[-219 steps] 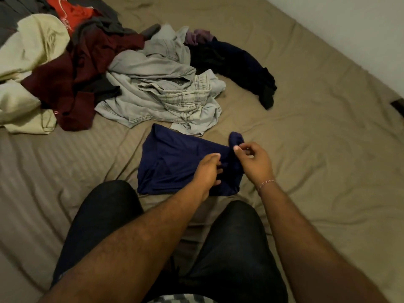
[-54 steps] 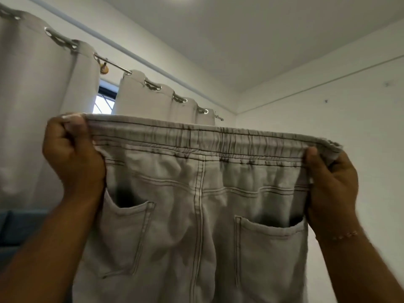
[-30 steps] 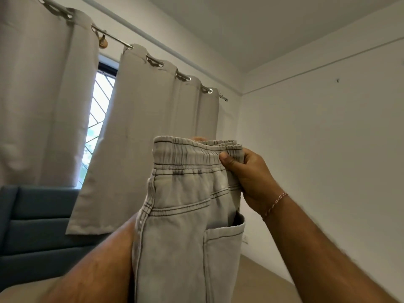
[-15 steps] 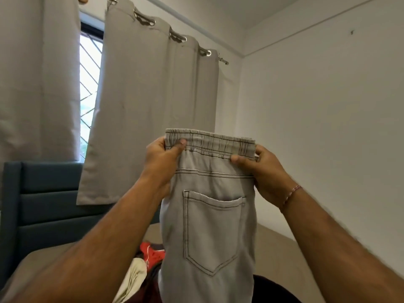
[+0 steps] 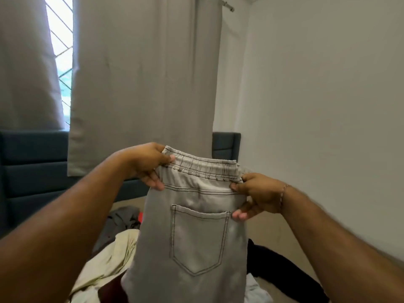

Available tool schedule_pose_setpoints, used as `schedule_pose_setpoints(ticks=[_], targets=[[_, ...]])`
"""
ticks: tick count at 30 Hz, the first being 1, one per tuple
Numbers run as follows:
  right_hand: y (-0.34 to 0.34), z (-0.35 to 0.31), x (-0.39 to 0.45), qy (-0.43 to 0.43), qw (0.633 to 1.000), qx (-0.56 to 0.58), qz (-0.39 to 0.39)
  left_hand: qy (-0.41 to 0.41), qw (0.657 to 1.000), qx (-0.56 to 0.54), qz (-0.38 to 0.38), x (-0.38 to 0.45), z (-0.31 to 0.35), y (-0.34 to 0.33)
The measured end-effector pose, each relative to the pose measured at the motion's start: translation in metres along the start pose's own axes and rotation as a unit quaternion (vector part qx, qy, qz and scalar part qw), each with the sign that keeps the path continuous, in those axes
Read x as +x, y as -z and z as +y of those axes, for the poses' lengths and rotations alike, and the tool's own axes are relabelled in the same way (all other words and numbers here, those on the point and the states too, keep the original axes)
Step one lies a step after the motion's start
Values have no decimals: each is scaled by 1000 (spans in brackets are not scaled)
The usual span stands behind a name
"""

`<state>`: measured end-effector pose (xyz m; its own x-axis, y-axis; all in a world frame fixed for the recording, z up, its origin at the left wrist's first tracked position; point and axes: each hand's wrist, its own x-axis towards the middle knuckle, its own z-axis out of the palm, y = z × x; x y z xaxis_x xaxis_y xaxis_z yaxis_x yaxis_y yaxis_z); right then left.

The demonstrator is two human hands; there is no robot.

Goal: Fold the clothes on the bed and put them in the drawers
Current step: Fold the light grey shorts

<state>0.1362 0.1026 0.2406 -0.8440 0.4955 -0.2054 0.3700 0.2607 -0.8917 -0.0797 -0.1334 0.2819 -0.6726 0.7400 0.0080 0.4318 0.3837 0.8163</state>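
Right now both the left hand (image 5: 148,165) and the right hand (image 5: 258,196) pinch the waistband of the grey jeans (image 5: 196,232), doubled lengthwise and hanging above the bed (image 5: 284,228). Lowering carelessly could let the legs slide apart and land on the unfolded clothes (image 5: 107,248), spoiling the fold.

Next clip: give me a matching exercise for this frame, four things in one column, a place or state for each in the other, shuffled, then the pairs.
Things:
1. jeans
2. left hand
3. cream garment
4. curtain

Places or states:
A. hangs in front of the blue headboard
B. lies on the bed, left of the jeans
C. held up, folded lengthwise, one back pocket showing
D. grips the waistband's left end

Pairs: 1-C, 2-D, 3-B, 4-A. The right hand grips the other end.
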Motion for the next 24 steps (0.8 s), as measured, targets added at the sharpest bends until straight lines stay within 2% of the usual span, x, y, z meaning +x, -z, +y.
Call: schedule_pose_setpoints(ticks=[1,3,4,6,9,12,15,18,21,24], targets=[[4,-8,17,21,998,-18,59,5,1000,-25,1,15,7,0],[24,-39,49,105,967,-59,224,-50,994,-85,48,49,36,7],[36,-61,59,156,938,-69,301,-110,983,-122,85,64,56,12],[62,-108,66,265,876,-24,403,-255,934,-193,160,80,104,26],[103,-179,49,394,801,57,447,-412,849,-257,210,79,181,50],[126,-220,18,451,769,75,447,-486,808,-260,206,59,224,70],[123,-217,-7,476,763,79,431,-500,805,-260,187,34,219,70],[94,-180,-26,459,777,80,423,-478,819,-258,182,7,178,48],[50,-100,-42,432,800,72,410,-458,840,-219,194,-29,97,3],[-18,36,-68,393,845,39,360,-402,886,-119,196,-80,-26,-67]])
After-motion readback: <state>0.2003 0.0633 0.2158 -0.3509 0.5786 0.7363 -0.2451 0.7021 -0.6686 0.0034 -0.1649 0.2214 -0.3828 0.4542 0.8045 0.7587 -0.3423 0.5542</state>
